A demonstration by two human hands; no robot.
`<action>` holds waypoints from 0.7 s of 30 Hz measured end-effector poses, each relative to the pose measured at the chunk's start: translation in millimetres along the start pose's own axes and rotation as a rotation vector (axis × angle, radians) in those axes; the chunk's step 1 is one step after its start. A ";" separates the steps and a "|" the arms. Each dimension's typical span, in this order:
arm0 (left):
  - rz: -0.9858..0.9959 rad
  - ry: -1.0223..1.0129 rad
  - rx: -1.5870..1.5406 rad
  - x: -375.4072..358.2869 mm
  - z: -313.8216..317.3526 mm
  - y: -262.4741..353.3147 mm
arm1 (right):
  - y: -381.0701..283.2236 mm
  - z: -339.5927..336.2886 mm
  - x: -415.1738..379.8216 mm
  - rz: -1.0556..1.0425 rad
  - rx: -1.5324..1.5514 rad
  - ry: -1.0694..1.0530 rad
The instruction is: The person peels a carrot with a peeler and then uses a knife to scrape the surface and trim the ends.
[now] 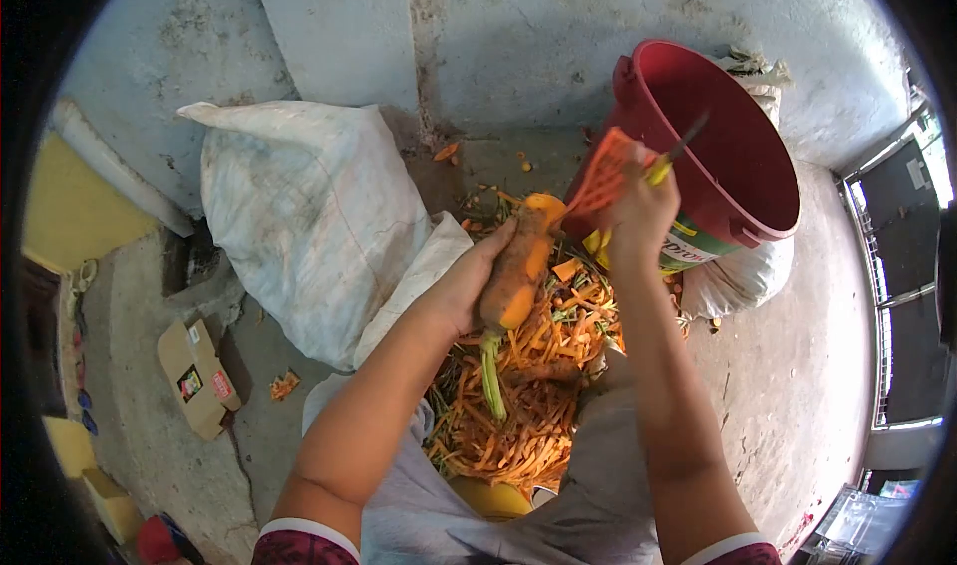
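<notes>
My left hand (478, 266) is closed around a large carrot (518, 271), dirty brown with bright orange peeled patches and a green stem stub at its lower end. In my right hand (638, 206), blurred by motion, is an orange peeler (601, 173) that looks slotted, close to the carrot's upper end. A knife (673, 154) with a yellow handle and a dark blade also sticks out of that hand. Below lies a heap of orange peelings (518, 435) between my legs, with an unpeeled carrot (546, 373) on it.
A dark red bucket (653, 132) stands at right, near a white sack (743, 284). A large white sack (309, 216) slumps against the wall at left. Flattened cardboard (199, 378) lies on the floor. Part of a yellow container (493, 498) shows beneath the peelings.
</notes>
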State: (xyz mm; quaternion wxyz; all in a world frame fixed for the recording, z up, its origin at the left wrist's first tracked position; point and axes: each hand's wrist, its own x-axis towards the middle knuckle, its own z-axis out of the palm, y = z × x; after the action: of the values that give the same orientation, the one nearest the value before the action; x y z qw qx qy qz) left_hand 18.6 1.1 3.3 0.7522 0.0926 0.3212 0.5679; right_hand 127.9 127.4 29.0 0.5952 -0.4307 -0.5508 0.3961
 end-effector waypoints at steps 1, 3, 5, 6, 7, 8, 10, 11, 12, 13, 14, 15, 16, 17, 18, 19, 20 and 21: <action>0.019 -0.029 -0.092 6.0 -6.5 -1.6 | -11.6 8.8 -18.7 -0.002 -0.059 -0.055; 0.028 0.121 -0.093 -3.2 9.5 5.0 | -28.2 19.0 -50.0 -0.036 -0.162 -0.145; 0.032 0.222 -0.058 -5.9 14.8 6.2 | -33.3 22.2 -67.3 -0.098 -0.254 -0.211; 0.033 0.249 -0.021 -4.8 14.6 5.7 | -32.0 21.5 -67.4 -0.116 -0.294 -0.213; 0.034 0.273 0.018 -3.3 14.2 5.9 | -29.7 20.7 -66.6 -0.136 -0.333 -0.212; 0.017 0.237 0.072 0.0 10.8 6.2 | -27.5 20.5 -65.0 -0.156 -0.371 -0.210; -0.017 0.169 0.181 4.2 2.9 6.8 | -21.4 22.5 -56.0 -0.218 -0.434 -0.093; -0.039 0.130 0.201 3.8 1.8 6.8 | -14.3 20.7 -48.5 -0.266 -0.435 -0.036; -0.059 0.091 0.218 2.4 1.8 5.9 | -8.7 17.3 -38.3 -0.317 -0.436 0.020; -0.080 0.051 0.232 0.9 2.2 3.7 | -4.3 7.2 -17.6 -0.279 -0.390 0.081; -0.094 0.027 0.183 0.2 4.7 0.5 | -1.5 -2.8 0.9 -0.240 -0.342 0.142; -0.108 0.003 0.137 0.1 8.8 -3.2 | -3.7 -6.4 7.2 -0.233 -0.387 0.183; -0.123 -0.019 0.091 -0.4 10.7 -4.9 | -7.6 -9.1 11.3 -0.225 -0.433 0.223; -0.137 -0.035 0.066 7.3 1.0 -8.7 | -10.0 -10.8 13.5 -0.217 -0.480 0.264; -0.125 -0.038 0.067 6.3 3.1 -8.2 | -9.7 -11.3 14.7 -0.199 -0.473 0.261; -0.114 -0.043 0.068 4.8 7.2 -7.6 | -8.8 -12.0 15.4 -0.182 -0.467 0.258; -0.104 -0.046 0.070 3.9 9.5 -7.7 | -6.5 -13.2 16.3 -0.162 -0.461 0.257; -0.122 -0.083 0.106 4.2 8.3 -9.5 | 14.1 -21.8 32.1 -0.215 -0.376 0.284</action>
State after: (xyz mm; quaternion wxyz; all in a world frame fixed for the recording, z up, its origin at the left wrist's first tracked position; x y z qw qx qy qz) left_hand 31.6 3.6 3.4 0.7922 0.1360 0.3244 0.4987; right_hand 152.2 160.5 25.2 0.6148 -0.5238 -0.5684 0.1567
